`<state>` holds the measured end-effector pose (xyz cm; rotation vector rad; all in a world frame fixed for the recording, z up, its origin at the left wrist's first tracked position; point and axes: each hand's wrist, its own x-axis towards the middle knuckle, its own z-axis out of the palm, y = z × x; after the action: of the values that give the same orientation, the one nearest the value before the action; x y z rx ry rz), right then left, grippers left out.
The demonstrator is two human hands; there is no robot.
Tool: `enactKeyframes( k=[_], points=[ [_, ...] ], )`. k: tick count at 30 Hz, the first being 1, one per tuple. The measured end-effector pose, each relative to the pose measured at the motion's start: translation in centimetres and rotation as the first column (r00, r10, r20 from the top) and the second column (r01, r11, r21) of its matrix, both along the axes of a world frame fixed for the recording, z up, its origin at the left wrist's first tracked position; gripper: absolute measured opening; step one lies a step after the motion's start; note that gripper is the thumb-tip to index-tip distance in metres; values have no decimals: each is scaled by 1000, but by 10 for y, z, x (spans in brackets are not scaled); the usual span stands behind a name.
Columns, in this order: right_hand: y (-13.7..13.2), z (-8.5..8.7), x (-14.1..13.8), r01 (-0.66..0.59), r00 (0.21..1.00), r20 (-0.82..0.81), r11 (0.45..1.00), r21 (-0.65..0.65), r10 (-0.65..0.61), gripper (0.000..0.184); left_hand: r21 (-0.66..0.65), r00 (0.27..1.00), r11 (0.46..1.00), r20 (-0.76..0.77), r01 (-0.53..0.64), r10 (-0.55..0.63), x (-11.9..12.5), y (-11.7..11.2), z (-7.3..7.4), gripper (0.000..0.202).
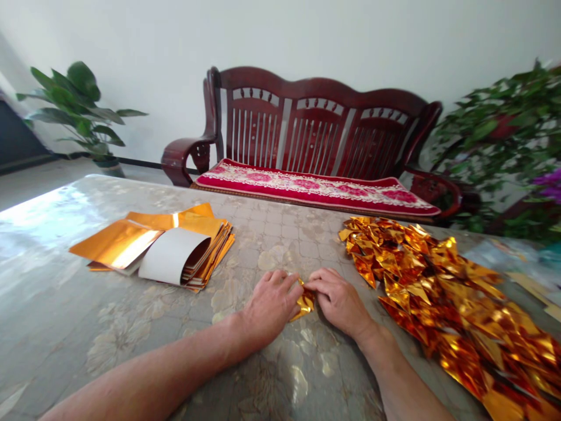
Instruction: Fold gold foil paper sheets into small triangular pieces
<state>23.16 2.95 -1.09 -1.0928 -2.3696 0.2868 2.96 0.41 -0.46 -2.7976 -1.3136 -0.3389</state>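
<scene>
Both my hands rest on the table (65,304) near its middle, pinching one small folded piece of gold foil paper (304,303) between them. My left hand (269,307) has its fingers curled onto the piece from the left. My right hand (339,301) presses its fingertips on it from the right. Most of the piece is hidden under my fingers. A stack of flat gold foil sheets (153,248) lies to the left, its top sheet curled up and showing a white back. A long heap of folded gold foil pieces (451,298) lies to the right.
A dark red wooden bench (315,128) with a red patterned cushion stands behind the table. A potted plant (79,111) is at the back left and leafy plants (504,134) at the right. The table has a glossy floral cover.
</scene>
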Motion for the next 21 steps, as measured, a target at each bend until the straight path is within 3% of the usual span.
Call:
enactKeyframes(
  k=[4,8,10,15,21],
  points=[
    [1,4,0,-101,995,26,992,73,99,41,42,1000,999,-13,-20,20,4,-6,3,14],
    [2,5,-1,-148,989,18,984,103,147,40,12,990,992,-55,128,-127,6,-13,2,9],
    [2,4,-2,-138,990,24,986,97,137,41,-10,982,984,-70,177,-177,6,-16,1,7],
    [1,3,-4,-110,993,54,988,105,105,43,28,983,986,-87,163,-160,1,-22,4,2],
    [-4,7,-6,-67,988,149,990,120,48,34,-29,986,987,-57,156,-158,-24,-4,10,5]
  ],
)
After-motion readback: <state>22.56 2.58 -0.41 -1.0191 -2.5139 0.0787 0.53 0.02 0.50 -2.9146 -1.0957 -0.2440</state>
